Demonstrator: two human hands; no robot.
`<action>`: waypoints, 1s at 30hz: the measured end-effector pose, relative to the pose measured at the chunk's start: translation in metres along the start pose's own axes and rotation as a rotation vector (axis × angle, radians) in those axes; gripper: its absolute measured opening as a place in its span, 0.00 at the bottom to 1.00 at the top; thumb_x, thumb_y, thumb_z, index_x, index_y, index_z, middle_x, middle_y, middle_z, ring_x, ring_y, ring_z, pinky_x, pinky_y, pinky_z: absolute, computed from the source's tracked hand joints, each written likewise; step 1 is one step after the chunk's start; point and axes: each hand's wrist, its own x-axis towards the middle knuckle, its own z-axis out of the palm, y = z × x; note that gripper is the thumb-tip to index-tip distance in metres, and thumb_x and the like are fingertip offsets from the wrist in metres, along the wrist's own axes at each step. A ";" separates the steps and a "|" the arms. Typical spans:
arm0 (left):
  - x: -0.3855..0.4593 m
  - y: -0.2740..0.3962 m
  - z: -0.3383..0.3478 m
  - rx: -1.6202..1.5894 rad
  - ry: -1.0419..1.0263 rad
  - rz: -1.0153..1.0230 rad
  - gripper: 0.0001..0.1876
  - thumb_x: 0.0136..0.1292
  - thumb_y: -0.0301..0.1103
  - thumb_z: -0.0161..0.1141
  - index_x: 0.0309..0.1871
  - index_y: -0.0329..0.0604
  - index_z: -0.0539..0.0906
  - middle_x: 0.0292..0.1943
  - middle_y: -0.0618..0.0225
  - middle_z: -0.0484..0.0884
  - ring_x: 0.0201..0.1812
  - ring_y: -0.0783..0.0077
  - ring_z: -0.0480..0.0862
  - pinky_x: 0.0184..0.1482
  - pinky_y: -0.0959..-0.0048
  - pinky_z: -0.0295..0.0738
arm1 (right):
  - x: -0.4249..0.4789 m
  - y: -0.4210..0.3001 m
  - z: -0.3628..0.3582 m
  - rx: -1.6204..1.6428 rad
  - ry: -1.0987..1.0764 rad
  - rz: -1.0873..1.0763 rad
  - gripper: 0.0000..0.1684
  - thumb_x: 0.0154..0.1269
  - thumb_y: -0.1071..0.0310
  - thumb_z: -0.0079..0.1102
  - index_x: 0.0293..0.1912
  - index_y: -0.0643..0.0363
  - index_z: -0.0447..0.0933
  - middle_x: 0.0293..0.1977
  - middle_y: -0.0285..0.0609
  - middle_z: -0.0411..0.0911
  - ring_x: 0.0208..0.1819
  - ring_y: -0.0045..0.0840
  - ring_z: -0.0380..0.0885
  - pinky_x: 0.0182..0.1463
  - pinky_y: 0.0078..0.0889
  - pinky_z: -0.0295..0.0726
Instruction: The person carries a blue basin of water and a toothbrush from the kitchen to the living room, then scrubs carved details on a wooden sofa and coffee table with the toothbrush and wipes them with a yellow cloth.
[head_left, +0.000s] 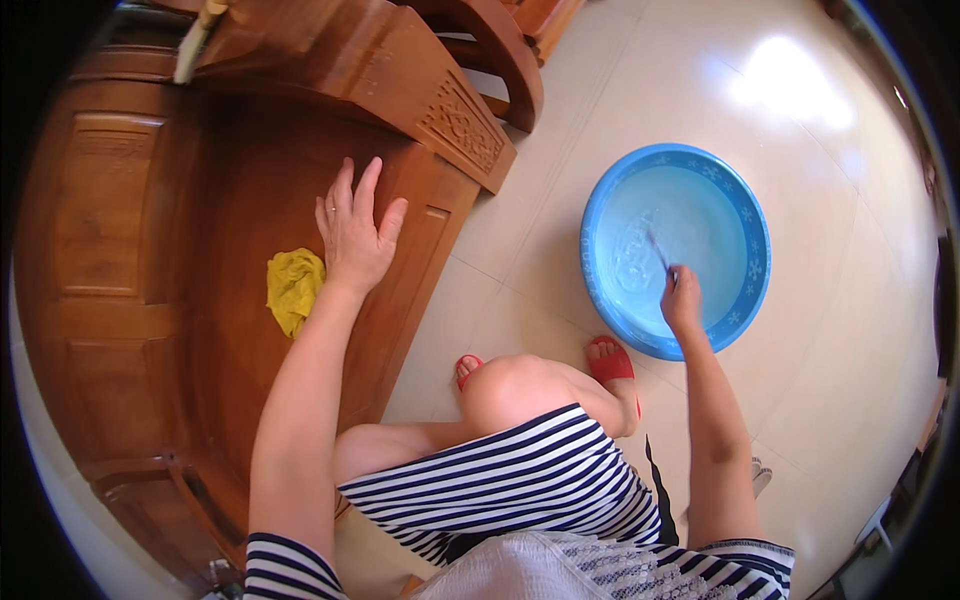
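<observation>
My right hand (682, 298) is closed on the end of a thin brush-like tool (660, 251), whose far end dips into rippling water. The water fills much of a blue plastic basin (757, 240) with a pale flower pattern, standing on the floor. Over the seat of a carved wooden bench (405, 315) my left hand (356, 232) is spread, fingers apart, holding nothing; whether it touches the wood cannot be told. A crumpled yellow cloth (294, 291) lies on the seat, just left of my left wrist. The tool's tip is blurred.
The bench's carved armrest (450, 112) rises beyond my left hand, with a pale stick-like thing (196, 45) at the upper left. Curved wooden furniture (517, 75) stands behind it. My feet in red slippers (611, 361) are beside the basin on the tiled floor (540, 247).
</observation>
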 end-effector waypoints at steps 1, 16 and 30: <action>-0.003 0.003 -0.011 -0.019 0.001 0.010 0.28 0.62 0.46 0.52 0.64 0.50 0.62 0.66 0.54 0.56 0.64 0.51 0.57 0.64 0.55 0.48 | 0.001 0.000 -0.012 -0.012 -0.052 0.040 0.08 0.59 0.71 0.51 0.40 0.59 0.70 0.35 0.54 0.74 0.39 0.49 0.73 0.40 0.46 0.72; -0.128 -0.003 -0.063 -0.726 0.036 -0.550 0.13 0.62 0.38 0.57 0.45 0.39 0.79 0.36 0.65 0.80 0.31 0.76 0.79 0.34 0.79 0.74 | 0.013 -0.077 -0.040 0.258 -0.011 -0.029 0.09 0.61 0.72 0.50 0.42 0.62 0.72 0.34 0.54 0.77 0.35 0.41 0.78 0.39 0.36 0.75; -0.156 -0.061 -0.102 -1.561 0.550 -1.175 0.22 0.67 0.46 0.46 0.53 0.34 0.68 0.45 0.53 0.76 0.41 0.63 0.79 0.46 0.66 0.74 | -0.064 -0.447 0.036 0.611 -0.178 -1.095 0.13 0.55 0.66 0.55 0.38 0.65 0.73 0.44 0.51 0.74 0.52 0.43 0.69 0.54 0.44 0.67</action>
